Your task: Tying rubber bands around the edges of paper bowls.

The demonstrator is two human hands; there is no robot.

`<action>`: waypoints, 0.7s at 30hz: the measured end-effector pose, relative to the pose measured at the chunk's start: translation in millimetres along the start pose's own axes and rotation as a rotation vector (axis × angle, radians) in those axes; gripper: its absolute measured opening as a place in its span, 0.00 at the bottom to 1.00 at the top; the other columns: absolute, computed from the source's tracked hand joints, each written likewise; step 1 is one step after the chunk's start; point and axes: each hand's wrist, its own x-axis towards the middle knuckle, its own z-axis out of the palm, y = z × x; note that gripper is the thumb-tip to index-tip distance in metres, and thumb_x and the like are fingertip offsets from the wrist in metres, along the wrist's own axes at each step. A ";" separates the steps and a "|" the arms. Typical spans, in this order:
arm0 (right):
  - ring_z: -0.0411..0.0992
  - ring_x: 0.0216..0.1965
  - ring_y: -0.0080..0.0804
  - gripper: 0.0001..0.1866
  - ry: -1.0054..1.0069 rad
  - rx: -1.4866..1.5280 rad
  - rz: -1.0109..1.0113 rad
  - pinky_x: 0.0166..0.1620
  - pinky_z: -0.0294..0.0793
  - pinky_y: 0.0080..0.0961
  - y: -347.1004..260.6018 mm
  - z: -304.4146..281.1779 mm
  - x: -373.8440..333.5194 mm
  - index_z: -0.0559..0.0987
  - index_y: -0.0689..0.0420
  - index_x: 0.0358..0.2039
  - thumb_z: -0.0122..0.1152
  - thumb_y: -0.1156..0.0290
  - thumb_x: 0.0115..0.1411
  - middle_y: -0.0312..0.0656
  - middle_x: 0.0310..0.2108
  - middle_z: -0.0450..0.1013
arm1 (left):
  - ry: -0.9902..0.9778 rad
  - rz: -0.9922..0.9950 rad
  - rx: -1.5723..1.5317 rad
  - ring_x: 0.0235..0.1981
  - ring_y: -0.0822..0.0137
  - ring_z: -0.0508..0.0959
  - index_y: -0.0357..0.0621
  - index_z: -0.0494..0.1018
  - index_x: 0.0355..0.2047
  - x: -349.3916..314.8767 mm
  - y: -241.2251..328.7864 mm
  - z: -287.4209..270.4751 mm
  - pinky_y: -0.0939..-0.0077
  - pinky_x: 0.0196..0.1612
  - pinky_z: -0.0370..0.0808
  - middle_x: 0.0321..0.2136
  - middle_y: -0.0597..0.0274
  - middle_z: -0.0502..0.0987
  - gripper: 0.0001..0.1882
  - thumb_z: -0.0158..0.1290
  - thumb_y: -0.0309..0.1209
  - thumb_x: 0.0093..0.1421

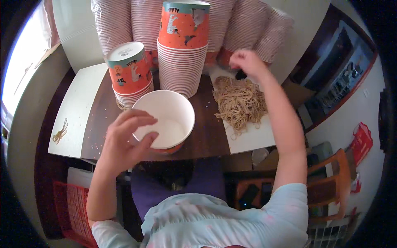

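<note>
A white-lined paper tub (182,115) stands upright at the table's front, its mouth facing up, with nothing seen inside. Over its left rim my left hand (128,136) is curved, thumb and fingers apart; whether the fingertips touch the rim I cannot tell. To the right lies a tangled heap of thin tan bands or cords (242,103). Above the back of that heap my right hand (246,62) is raised with closed fingers, and a thin pale strand hangs from them.
Behind the tub rises a tall stack of orange paper tubs (182,62), beside a shorter upside-down stack (130,74). Plastic-wrapped tub stacks (111,25) line the wall. A small bundle of tan bands (60,132) lies at the table's left. A wooden chair (331,186) stands at right.
</note>
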 end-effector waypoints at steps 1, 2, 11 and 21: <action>0.72 0.25 0.24 0.06 0.032 0.106 0.084 0.31 0.73 0.24 -28.4 -8.5 6.8 0.77 0.58 0.28 0.58 0.69 0.56 0.36 0.24 0.75 | 0.030 0.063 0.003 0.37 0.58 0.78 0.35 0.75 0.34 8.0 -3.1 -1.9 0.70 0.41 0.73 0.34 0.53 0.76 0.11 0.59 0.22 0.48; 0.72 0.25 0.24 0.05 0.071 0.208 0.174 0.31 0.73 0.23 -56.5 -19.5 11.3 0.77 0.57 0.29 0.57 0.70 0.57 0.37 0.24 0.74 | 0.030 0.068 -0.001 0.37 0.58 0.78 0.35 0.75 0.34 15.7 -6.3 0.1 0.70 0.41 0.73 0.34 0.53 0.76 0.11 0.59 0.22 0.48; 0.69 0.22 0.28 0.10 -0.207 0.454 -0.707 0.27 0.69 0.26 -144.8 -93.8 42.8 0.74 0.59 0.23 0.64 0.68 0.51 0.36 0.20 0.70 | 0.060 0.067 -0.221 0.36 0.66 0.76 0.35 0.76 0.32 58.5 0.9 16.2 0.75 0.41 0.71 0.31 0.59 0.76 0.06 0.56 0.23 0.54; 0.74 0.27 0.37 0.10 0.137 0.854 -0.225 0.33 0.75 0.30 -197.2 -46.1 17.2 0.76 0.63 0.29 0.60 0.68 0.53 0.45 0.25 0.75 | 0.213 0.098 -0.245 0.30 0.70 0.76 0.36 0.76 0.32 70.3 21.4 20.8 0.79 0.33 0.71 0.28 0.60 0.76 0.05 0.57 0.23 0.54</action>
